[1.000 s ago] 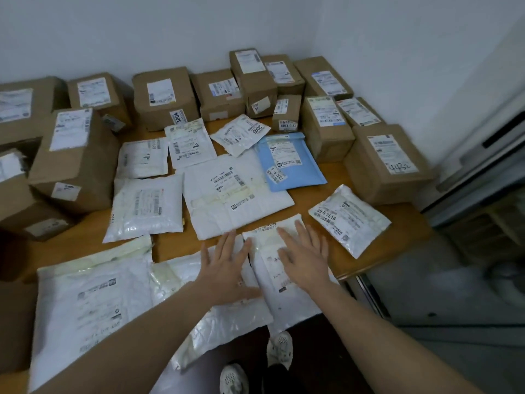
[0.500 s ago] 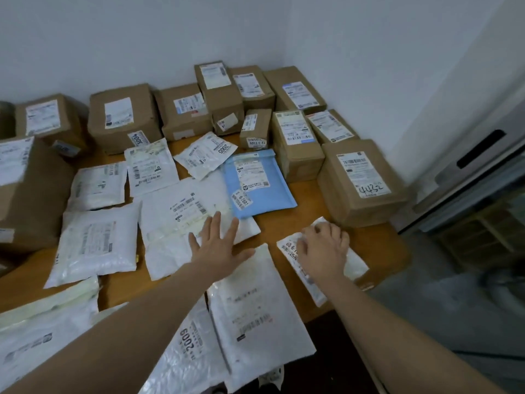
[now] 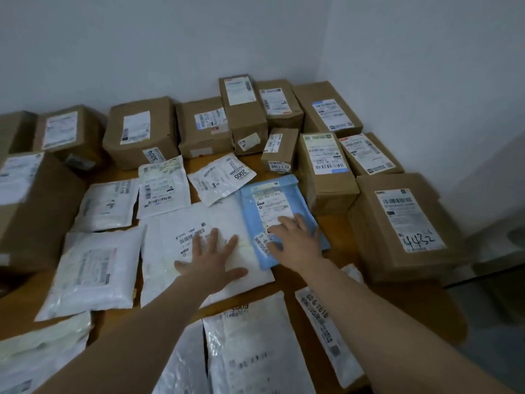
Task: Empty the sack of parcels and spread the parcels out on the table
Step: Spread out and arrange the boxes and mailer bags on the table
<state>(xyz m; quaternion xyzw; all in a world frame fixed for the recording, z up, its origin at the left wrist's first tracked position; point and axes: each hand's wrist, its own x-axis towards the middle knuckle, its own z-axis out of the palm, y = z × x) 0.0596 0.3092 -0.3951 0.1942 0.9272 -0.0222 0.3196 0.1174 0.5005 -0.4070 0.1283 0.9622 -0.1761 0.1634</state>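
Note:
Several parcels cover the wooden table (image 3: 335, 223). My left hand (image 3: 211, 258) lies flat, fingers spread, on a large white mailer (image 3: 176, 245) in the middle. My right hand (image 3: 295, 241) rests palm down on the lower part of a blue padded envelope (image 3: 272, 200), which overlaps the white mailer's right edge. Neither hand grips anything. Near me lie a white bag (image 3: 255, 348) and a labelled white bag (image 3: 324, 322) partly under my right forearm. No sack is in view.
Brown cardboard boxes line the back wall and right side, among them one marked 4432 (image 3: 403, 223) and a tall one (image 3: 324, 166). Further white bags (image 3: 93, 274) lie at the left. The table's right edge drops to the floor (image 3: 483, 322).
Both hands have moved away from me: the left from the near bags onto the large white mailer, the right off the labelled white bag onto the blue envelope. The camera came closer.

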